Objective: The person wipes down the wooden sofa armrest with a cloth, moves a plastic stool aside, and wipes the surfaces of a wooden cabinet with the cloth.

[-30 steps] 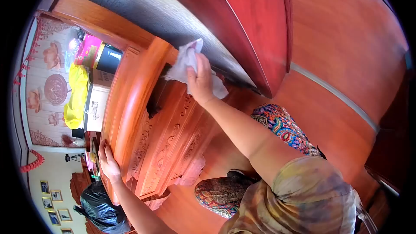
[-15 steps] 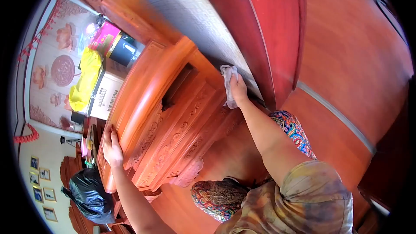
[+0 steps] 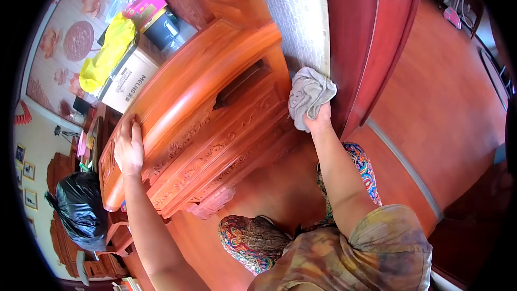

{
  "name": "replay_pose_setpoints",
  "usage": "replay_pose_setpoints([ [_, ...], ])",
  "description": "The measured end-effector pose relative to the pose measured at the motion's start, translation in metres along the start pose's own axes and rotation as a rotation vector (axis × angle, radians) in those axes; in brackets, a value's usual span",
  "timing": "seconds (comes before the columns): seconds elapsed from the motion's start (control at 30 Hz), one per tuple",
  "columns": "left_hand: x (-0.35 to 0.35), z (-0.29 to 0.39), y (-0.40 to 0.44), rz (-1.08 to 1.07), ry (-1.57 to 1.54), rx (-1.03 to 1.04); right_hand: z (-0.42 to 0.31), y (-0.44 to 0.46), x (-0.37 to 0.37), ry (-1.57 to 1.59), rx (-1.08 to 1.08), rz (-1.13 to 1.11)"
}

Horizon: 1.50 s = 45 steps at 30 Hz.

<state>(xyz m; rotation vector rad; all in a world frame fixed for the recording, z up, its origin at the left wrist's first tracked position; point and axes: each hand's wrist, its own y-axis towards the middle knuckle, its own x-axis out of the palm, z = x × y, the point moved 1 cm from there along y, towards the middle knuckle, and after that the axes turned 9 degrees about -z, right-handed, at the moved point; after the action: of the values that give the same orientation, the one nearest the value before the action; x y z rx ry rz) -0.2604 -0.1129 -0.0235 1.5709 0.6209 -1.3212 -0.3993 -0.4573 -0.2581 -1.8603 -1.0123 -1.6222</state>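
1. Cloth [image 3: 312, 96], grey, crumpled. Located at the end of the furniture, by the foot of the wall; contact with either surface cannot be told.
2. Right hand [image 3: 319, 117], bare, arm extended forward. Grasping the cloth, which hides most of the fingers.
3. Left hand [image 3: 129, 148], bare. Laid on the furniture's rounded rail near its far-left end, fingers extended over the surface, nothing gripped.
4. Furniture [image 3: 186, 110], orange-brown polished wood. Rounded upper rail, a dark rectangular opening beneath it, bands of carved scrollwork below.
5. Wall [image 3: 296, 16], pale, textured. Standing between the furniture and the red panel.
6. Red panel [image 3: 358, 32], glossy, upright. Just beside the cloth.
7. Carton [image 3: 131, 82], white, printed "MELNG". Behind the rail, with a yellow bag [image 3: 110, 51] against it and a pink box [image 3: 144, 7] near.
8. Black plastic bag [image 3: 81, 210], bulging. Near the left forearm, beside the furniture's end.
9. Trousers [image 3: 249, 241], multicoloured paisley, worn by the person; knees bent above the reddish floor [image 3: 431, 91].
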Motion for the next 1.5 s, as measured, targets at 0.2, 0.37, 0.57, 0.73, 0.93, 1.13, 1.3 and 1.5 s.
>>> replay_pose_setpoints([
  [0.2, 0.001, -0.002, -0.001, 0.023, 0.020, -0.044, 0.025, -0.022, 0.019, -0.441, -0.169, 0.032],
  [0.37, -0.002, 0.005, -0.004, 0.023, 0.025, -0.084, 0.059, -0.019, 0.074, -1.733, -0.826, -0.165],
  [0.57, -0.003, 0.009, -0.006, 0.037, 0.003, -0.090, 0.071, -0.001, 0.118, -2.138, -0.870, -0.447],
  [0.73, 0.000, 0.005, -0.004, 0.018, 0.004, -0.088, 0.061, 0.029, 0.145, -2.449, -0.146, -0.656],
  [0.93, -0.001, 0.007, -0.007, 0.011, 0.036, -0.104, 0.088, 0.060, 0.134, -2.149, -0.298, -0.458],
  [1.13, -0.002, 0.008, -0.005, 0.015, 0.031, -0.132, 0.067, 0.005, 0.148, -2.586, -0.341, -0.710],
  [1.3, -0.003, 0.009, -0.007, 0.014, 0.025, -0.149, 0.050, -0.004, 0.121, -2.144, -0.509, -1.149],
  [1.5, -0.003, 0.009, -0.007, -0.027, 0.028, -0.163, 0.064, 0.020, 0.162, -2.336, 0.083, -1.100],
])
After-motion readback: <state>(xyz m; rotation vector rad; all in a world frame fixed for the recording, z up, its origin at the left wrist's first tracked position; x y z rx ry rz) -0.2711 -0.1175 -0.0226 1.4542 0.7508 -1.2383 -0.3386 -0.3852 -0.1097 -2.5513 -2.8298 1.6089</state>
